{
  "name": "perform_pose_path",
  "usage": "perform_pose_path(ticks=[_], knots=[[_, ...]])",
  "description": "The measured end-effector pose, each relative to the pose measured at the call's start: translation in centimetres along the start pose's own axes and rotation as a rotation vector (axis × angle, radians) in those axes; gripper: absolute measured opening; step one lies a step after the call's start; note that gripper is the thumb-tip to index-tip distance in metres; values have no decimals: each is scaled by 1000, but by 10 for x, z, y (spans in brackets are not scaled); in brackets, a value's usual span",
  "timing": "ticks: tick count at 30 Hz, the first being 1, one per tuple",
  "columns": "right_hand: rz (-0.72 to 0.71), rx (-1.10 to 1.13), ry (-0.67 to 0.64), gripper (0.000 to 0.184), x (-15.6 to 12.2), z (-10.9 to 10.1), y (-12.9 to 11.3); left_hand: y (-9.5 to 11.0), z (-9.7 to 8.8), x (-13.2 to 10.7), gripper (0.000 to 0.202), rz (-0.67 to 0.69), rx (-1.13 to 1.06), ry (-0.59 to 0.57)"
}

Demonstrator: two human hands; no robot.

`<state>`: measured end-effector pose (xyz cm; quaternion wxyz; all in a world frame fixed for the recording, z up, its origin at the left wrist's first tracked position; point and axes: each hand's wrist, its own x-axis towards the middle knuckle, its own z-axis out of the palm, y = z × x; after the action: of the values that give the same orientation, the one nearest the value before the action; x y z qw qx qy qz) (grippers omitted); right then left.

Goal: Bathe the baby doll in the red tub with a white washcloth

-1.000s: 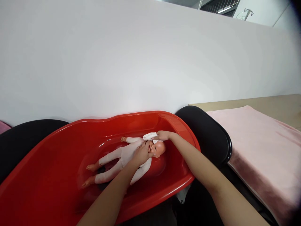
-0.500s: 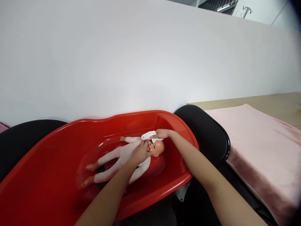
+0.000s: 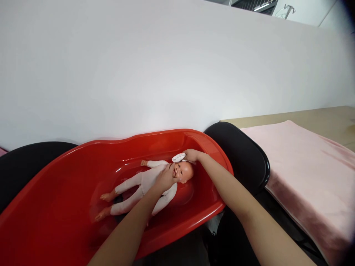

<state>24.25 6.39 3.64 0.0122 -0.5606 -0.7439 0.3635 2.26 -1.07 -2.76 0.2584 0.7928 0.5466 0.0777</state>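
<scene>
Two hands: the left hand (image 3: 165,179) and the right hand (image 3: 190,155), both the person's own, reached into the long glossy red plastic tub (image 3: 144,138).
Doll: a baby doll (image 3: 146,181) with a bare plastic head and a white fabric body lay on its back inside the tub, head toward the tub's right end, bare feet toward its middle.
Left hand: lay on the baby doll's upper chest, thumb by the chin; whether the fingers gripped or merely rested could not be told.
Right hand: fingers pinched together on a small white cloth (image 3: 178,157).
Cloth: touched the top of the doll's head, inside the tub's right end.
Right of the tub: a rounded black seat (image 3: 244,157), then a pink padded mat (image 3: 305,166) on a tan surface (image 3: 318,115).
Behind the tub: a plain white wall (image 3: 138,74).
</scene>
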Motion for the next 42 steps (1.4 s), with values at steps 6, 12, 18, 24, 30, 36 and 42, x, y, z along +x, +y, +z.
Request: perform_pose_path(ticks=[6,12,18,24,30,36,42], knots=[[-90,137,13,45,17,2,23,12,6,-2,84,31,56,37],[-56,150,-83,62,28,2,34,18,2,-3,67,5,99,32],[-162,38,-146,72,37,10,41,15,-3,-1,54,-37,103,27],[-175,58,-367,83,29,9,28,3,-3,4,60,-10,139,16],[-164,31,-361,98,18,3,17,-10,-9,6,61,-17,83,-23],[-42,9,-338,101,15,9,17,-18,-4,9,67,-50,26,-38],[-88,17,-343,79,15,5,20,-23,1,11,71,-45,-2,-9]])
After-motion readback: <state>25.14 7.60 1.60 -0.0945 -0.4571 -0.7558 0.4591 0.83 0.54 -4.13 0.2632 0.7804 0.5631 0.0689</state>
